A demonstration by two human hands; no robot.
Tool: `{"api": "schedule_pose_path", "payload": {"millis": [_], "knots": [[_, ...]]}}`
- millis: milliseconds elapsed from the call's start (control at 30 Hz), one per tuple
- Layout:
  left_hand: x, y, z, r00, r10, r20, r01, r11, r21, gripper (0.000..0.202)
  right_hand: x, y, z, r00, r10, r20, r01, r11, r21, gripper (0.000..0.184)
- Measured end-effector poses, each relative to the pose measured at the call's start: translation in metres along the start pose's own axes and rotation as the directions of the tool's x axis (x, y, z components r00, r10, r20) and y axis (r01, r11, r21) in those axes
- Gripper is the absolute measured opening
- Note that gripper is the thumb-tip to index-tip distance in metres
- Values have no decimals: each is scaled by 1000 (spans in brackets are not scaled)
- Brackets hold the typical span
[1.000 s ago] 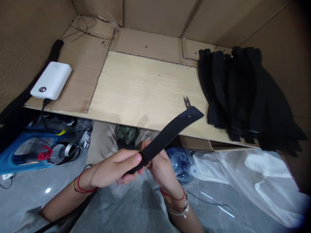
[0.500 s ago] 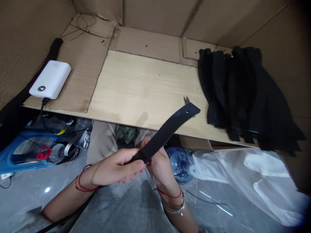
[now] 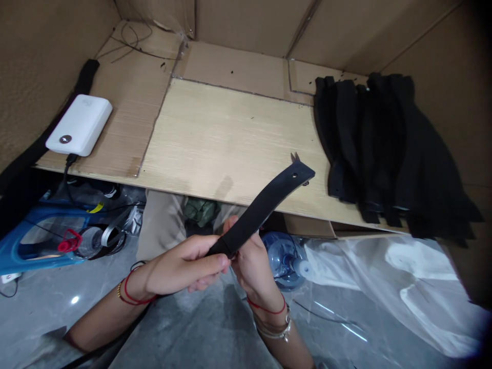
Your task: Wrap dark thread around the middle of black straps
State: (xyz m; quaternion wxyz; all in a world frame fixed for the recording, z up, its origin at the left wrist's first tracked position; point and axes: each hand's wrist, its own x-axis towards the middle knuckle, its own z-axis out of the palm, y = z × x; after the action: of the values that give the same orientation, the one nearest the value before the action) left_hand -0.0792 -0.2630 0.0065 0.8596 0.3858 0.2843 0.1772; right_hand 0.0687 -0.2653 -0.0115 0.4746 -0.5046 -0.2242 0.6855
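A long black strap (image 3: pixel 265 207) slants up and right over the front edge of the board, with a small round hole near its far end. My left hand (image 3: pixel 188 264) is closed on its near part, thumb lying on top by a fold or seam. Beneath the strap, my right hand (image 3: pixel 251 261) grips it with curled fingers, partly hidden by it. The strap's dark tail seems to run on under my left wrist toward the lower left. Two pointed metal tips (image 3: pixel 295 157) show just beyond the strap's far end; the rest of that tool is hidden.
Black strips (image 3: pixel 369 148) lie piled on the right of the board (image 3: pixel 230 138). A white power bank (image 3: pixel 80 125) with a cable sits at the left. Cardboard walls (image 3: pixel 246 25) surround the board. Below are a blue water jug (image 3: pixel 284 259), white sheeting (image 3: pixel 384 271) and a blue stool (image 3: pixel 19 246).
The strap's far end has dipped slightly and shifted a little to the left. Both hands keep nearly the same hold and place.
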Motion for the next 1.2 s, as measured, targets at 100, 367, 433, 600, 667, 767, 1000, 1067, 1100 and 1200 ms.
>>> {"api": "schedule_pose_path", "payload": {"millis": [100,367,433,600,667,767,1000,1067,1100,1200], "knots": [[1,-1,2,999,-23,-27,23,1000,3,36,0,2,1,1000,-12,-19,12,1000,19,36],[3,-6,1,998,12,-68,-15,999,-47,38,3,-8,-3,986,88,138,-101,990,97,49],[2,-7,-1,998,4,-64,-9,998,-67,38,3,-10,-4,973,96,210,-126,982,137,56],[3,-8,-2,998,41,-39,-46,992,-119,34,1,-6,-6,952,-17,307,-33,987,159,64],[4,-7,-2,996,75,-53,-81,990,-119,33,0,-2,-6,953,-96,286,58,988,140,64],[5,-5,-2,995,80,-63,-86,992,-92,33,0,2,-7,956,-190,222,174,981,89,70],[5,-6,2,985,125,-121,-114,989,91,34,4,1,-9,929,-344,135,361,922,-141,67],[5,-6,3,983,128,-132,-110,984,137,35,4,1,-11,903,-389,184,421,885,-199,58],[4,-5,3,985,113,-133,-95,986,141,35,4,1,-12,896,-389,213,431,879,-206,53],[2,-2,3,988,58,-141,-42,993,113,36,4,3,-15,896,-357,263,409,895,-178,46]]}}
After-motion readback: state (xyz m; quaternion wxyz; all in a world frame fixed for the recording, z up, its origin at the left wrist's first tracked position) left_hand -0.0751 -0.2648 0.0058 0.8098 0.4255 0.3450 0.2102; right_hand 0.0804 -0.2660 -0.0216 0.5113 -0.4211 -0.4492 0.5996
